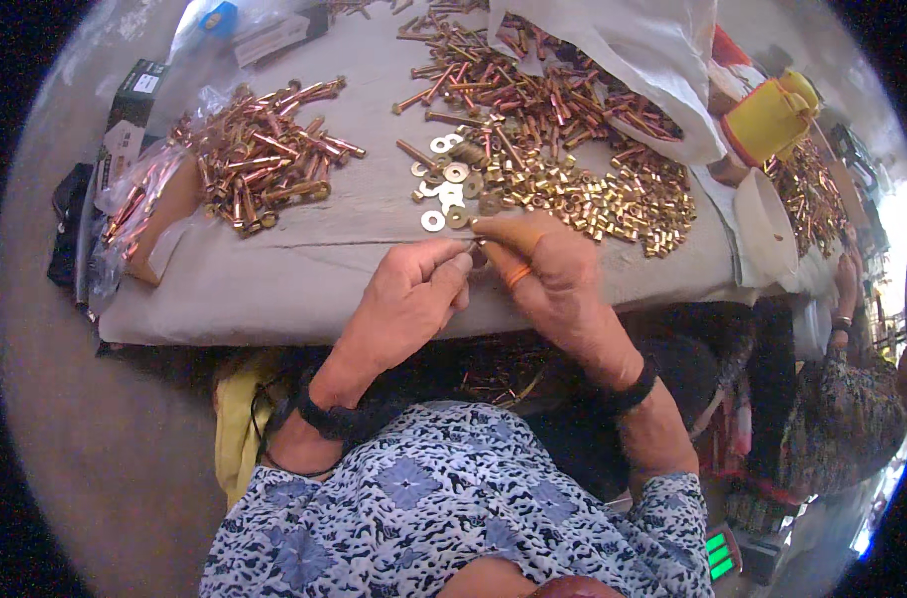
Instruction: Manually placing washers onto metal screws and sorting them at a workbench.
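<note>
At the table's near edge my left hand [413,291] and my right hand [558,274] meet, fingertips pinched together. Something small and dark is between them, mostly covered by the fingers, so its kind cannot be made out. Orange finger covers [513,235] sit on my right thumb and a finger. Just beyond my fingertips lie flat silver washers [453,194]. To their right spreads a heap of short brass-coloured sleeves or nuts [613,204]. Behind these is a large pile of copper-coloured bolts [543,100].
Assembled-looking bolts [259,159] form a separate pile at the left, beside a plastic-wrapped carton [164,219]. White sacking [633,60] covers part of the bolts at the back. A yellow container [770,118] and a white bowl [765,224] stand right. Another person's arm [845,289] reaches in there.
</note>
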The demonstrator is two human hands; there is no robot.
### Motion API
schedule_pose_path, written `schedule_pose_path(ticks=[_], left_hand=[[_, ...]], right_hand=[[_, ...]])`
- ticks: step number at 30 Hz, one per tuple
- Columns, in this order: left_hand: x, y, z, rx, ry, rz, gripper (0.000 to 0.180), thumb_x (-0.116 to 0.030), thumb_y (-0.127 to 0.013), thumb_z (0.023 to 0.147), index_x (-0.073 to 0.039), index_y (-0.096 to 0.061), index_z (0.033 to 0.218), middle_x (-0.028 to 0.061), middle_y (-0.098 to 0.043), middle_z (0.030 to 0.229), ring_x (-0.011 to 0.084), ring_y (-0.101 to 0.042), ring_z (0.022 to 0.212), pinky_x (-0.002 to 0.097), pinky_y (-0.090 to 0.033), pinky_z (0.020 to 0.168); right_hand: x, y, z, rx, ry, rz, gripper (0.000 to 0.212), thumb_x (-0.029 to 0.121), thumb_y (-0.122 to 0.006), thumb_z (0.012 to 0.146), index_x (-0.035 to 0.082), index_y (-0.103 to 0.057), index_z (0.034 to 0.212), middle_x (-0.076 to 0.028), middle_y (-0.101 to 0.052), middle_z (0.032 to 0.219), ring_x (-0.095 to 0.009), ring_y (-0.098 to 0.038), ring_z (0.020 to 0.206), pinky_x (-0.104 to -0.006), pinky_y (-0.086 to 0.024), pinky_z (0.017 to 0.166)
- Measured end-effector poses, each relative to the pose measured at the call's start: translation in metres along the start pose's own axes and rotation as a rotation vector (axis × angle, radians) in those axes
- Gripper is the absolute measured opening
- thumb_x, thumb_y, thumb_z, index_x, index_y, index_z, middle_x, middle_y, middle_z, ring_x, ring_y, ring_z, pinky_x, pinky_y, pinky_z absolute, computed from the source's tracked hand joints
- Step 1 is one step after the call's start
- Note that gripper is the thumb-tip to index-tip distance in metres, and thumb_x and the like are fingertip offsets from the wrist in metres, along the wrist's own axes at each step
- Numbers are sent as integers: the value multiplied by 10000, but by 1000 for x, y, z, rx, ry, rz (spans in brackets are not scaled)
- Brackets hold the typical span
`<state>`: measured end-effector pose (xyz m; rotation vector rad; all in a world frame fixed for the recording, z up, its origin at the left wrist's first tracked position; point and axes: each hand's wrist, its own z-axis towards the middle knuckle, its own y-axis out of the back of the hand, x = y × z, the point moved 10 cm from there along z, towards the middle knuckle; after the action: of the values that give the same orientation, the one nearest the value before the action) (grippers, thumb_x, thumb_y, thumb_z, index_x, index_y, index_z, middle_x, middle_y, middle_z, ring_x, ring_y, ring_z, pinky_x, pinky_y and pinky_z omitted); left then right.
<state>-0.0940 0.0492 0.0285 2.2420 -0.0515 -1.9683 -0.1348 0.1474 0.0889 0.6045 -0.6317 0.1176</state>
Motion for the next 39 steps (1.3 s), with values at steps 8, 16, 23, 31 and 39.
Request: schedule_pose_path(ticks=[8,16,23,31,39], left_hand=[[8,-6,-1,-11,123,-159,181,-150,-458,884,-12,-541,799,-24,-457,577,46,-417,489,217,-316,424],[11,0,6,3,78,-478,176,-151,-457,892,-10,-560,870,19,-515,653,53,-464,531,185,-365,438],[2,1,4,-2,86,-344,248,-246,-503,894,-10,-564,938,28,-542,671,77,-448,399,223,-367,356],[17,4,13,-55,70,-488,230,-177,-491,887,21,-555,985,36,-559,685,78,-412,364,210,-322,324],[10,2,6,-3,119,-405,222,-196,-509,896,8,-563,965,17,-533,638,44,-390,354,189,-283,304]], right_hand=[[21,-3,-10,44,195,-184,290,35,-584,730,59,-564,1018,-115,-568,721,-293,-550,656,-396,-432,553],[-4,25,9,-112,120,-466,296,71,-571,693,87,-575,989,-90,-568,750,-272,-565,733,-393,-423,610],[-104,54,35,92,-149,-985,205,80,-498,763,137,-604,929,-69,-610,931,-262,-535,936,-432,-386,774],[-133,61,40,107,-238,-976,218,102,-500,748,146,-590,941,-89,-580,885,-289,-540,890,-431,-406,730],[-121,69,40,55,-201,-1077,183,178,-602,719,126,-617,893,-99,-569,858,-286,-536,866,-421,-406,708]])
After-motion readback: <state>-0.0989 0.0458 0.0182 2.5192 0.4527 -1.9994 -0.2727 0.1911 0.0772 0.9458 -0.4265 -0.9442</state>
